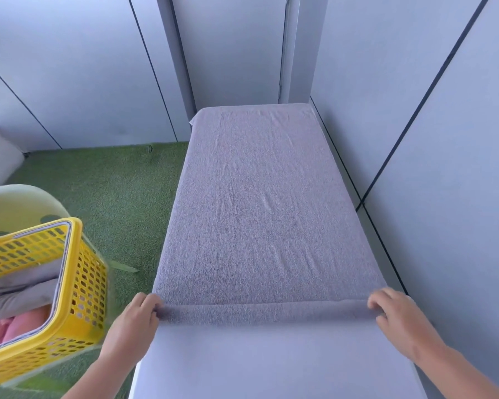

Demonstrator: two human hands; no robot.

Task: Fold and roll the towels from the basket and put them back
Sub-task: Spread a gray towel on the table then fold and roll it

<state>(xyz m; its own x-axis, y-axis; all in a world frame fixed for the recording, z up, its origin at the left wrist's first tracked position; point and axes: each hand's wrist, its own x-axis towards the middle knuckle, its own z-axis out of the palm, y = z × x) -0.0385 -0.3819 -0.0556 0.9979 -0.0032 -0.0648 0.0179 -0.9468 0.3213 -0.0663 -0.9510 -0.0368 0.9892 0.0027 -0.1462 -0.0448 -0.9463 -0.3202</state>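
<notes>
On my feed the towel [265, 211] reads as matt grey-lilac terry cloth, nubbly and faintly creased, and the table [271, 364] under it as a smooth, pale, matt board whose material I cannot make out. The basket [90, 283] looks like hard yellow plastic with a slight sheen, punched with slots, and inside it I see a smoother grey cloth [20, 292] and a soft pink cloth [18, 326]. The floor [121, 191] is rough green artificial turf, while the wall panels [69, 67] look smooth and matt.
</notes>
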